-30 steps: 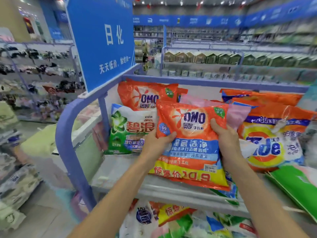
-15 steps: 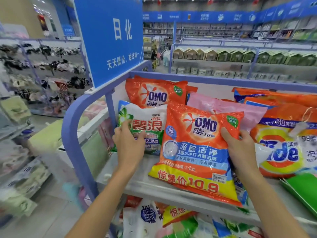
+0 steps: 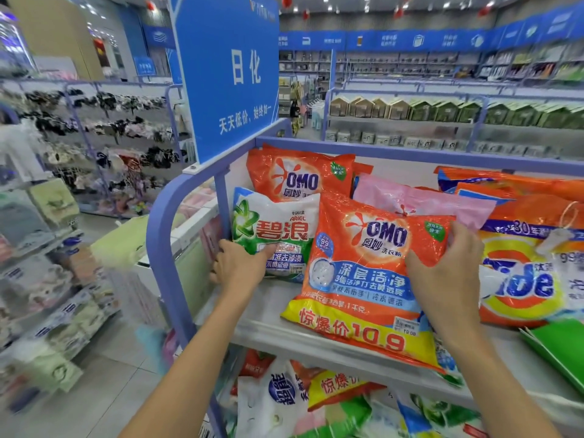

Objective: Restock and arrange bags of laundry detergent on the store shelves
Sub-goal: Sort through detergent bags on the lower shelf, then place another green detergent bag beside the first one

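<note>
An orange OMO detergent bag (image 3: 357, 279) leans at the front of the top shelf (image 3: 278, 330). My right hand (image 3: 448, 270) grips its right edge, thumb on the front and fingers up at the top corner. To its left stands a white and green Ariel bag (image 3: 278, 229). My left hand (image 3: 240, 263) holds that bag's lower left corner, thumb lying across its front. A second OMO bag (image 3: 297, 178) stands behind the Ariel bag, and a pink bag (image 3: 426, 203) sits behind the front OMO bag.
Orange Tide bags (image 3: 531, 279) fill the shelf's right side, with a green bag (image 3: 562, 349) at the front right edge. A blue sign (image 3: 227, 74) rises from the purple shelf frame (image 3: 164, 248) on the left. More detergent bags (image 3: 300, 399) lie on the shelf below.
My left hand let go of the front OMO bag and moved left onto the Ariel bag's lower corner. The OMO bag came down to lean on the shelf, my right hand still on it.
</note>
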{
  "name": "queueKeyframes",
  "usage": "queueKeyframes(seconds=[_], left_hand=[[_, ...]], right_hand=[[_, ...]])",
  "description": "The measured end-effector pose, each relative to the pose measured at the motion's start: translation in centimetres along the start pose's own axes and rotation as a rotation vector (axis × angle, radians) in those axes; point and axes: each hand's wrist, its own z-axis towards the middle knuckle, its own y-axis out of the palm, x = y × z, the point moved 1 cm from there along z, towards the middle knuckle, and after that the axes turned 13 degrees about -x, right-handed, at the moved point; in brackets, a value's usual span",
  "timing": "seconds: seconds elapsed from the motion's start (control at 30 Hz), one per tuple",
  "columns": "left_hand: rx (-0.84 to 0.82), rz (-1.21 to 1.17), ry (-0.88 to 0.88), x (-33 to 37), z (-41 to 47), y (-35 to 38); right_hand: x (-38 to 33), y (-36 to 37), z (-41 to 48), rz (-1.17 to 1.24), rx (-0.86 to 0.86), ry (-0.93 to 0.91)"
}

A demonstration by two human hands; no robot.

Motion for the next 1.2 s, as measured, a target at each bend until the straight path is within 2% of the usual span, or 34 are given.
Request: queueKeyframes(seconds=[0.1,0.17,0.27,0.4,0.53,0.6,0.7,0.8,0.9,1.0,1.1,1.2], left_hand=[[-0.057,-0.018,-0.046,-0.2,-0.3,-0.2],[-0.083,-0.034,-0.031,-0.2,-0.9,-0.3],[-0.085,-0.165,0.092,0.3,-1.4,-0.5],[-0.045,-0.121,0.192,1.5,-1.9,-1.5],[0.11,-0.152,0.393,2.1,-4.9,-2.3],[0.13,-0.279,0.501,3.0,-7.5,-3.2],[0.093,-0.478,0.578,4.4,-10.8,-5.3],[-0.047,-0.643,0.595,5.6,-12.6,-7.9],[-0.274,-0.83,0.507,6.0,-11.9,-8.5],[-0.463,-0.893,0.361,6.4,-11.4,-6.6],[-0.612,-0.854,0.312,7.0,-11.9,-4.0],[-0.886,-0.746,0.282,8.0,-14.2,-1.0]], right_hand=[[-1.7,1.4,-1.3,-0.18,0.025,-0.196],[-2.5,2.9,-2.1,-0.157,-0.092,-0.294],[-3.3,5.2,-2.9,-0.105,-0.354,-0.345],[-3.9,6.9,-3.1,-0.21,-0.539,-0.32],[-4.3,7.3,-3.2,-0.286,-0.544,-0.286],[-4.4,7.5,-3.0,-0.225,-0.529,-0.267],[-4.9,7.2,-2.3,0.07,-0.592,-0.177],[-5.3,6.3,-1.7,0.421,-0.69,-0.068],[-5.0,4.6,-1.7,0.803,-0.726,0.007],[-4.4,2.4,-2.9,0.802,-0.663,0.036],[-3.5,-0.9,-4.4,0.831,-0.514,0.132],[-1.8,-5.0,-6.2,0.8,-0.394,0.199]])
